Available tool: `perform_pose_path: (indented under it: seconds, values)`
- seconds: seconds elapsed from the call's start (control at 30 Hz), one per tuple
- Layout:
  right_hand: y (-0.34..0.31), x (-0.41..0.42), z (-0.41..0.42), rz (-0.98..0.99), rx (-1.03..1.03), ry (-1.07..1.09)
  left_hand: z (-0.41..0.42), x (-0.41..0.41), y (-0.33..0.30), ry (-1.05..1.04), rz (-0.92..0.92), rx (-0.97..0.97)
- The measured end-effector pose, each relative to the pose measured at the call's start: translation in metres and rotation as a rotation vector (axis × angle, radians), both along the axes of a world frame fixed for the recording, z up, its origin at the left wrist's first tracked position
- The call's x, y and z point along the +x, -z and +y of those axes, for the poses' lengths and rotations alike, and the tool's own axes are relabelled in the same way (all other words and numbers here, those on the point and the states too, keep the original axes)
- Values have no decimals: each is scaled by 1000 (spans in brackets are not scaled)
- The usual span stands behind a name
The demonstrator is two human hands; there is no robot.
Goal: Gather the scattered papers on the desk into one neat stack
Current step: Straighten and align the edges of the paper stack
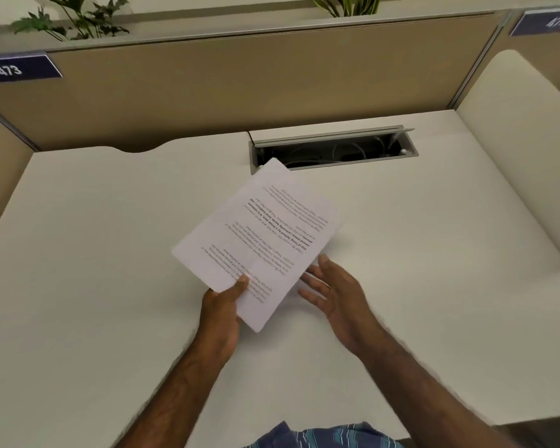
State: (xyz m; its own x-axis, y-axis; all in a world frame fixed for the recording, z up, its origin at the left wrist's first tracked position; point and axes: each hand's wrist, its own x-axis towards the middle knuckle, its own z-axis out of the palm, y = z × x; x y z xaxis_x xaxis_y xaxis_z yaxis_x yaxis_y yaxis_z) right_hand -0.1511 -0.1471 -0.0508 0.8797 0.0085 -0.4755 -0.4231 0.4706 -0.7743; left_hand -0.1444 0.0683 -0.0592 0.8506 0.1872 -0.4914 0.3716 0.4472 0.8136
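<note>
A bundle of white printed papers point(265, 234) is held tilted above the middle of the white desk point(94, 237), its text upside down to me. My left hand point(222, 310) grips the bundle's near corner, thumb on top. My right hand point(335, 295) is open just right of the bundle's near edge, fingers spread, their tips under or beside the sheets. I cannot tell whether they touch the paper. No other loose sheet shows on the desk.
An open cable tray point(333, 150) with wires is sunk into the desk's far side, just beyond the papers. A tan partition point(240, 88) with plants on top closes the back, and a white divider point(514, 101) stands at the right.
</note>
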Motion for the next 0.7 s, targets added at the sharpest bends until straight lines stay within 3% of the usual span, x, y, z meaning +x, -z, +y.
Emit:
perform_pose_path:
  seconds: [0.13, 0.27, 0.47, 0.57, 0.7]
  values:
    - [-13, 6, 28, -55, -6, 54, -30, -13, -3, -1, -1, -67]
    - [-13, 16, 31, -41, -217, 141, -45, -18, -7, 0, -20, -182]
    - [-14, 19, -1, -166, -330, 100, -5, -5, -14, 91, -51, -332]
    - [-16, 18, -21, -243, -369, 60, 27, 6, -14, 185, -45, -252]
    - [-24, 13, -30, -329, -428, -20, 41, 25, -23, 458, -154, 49]
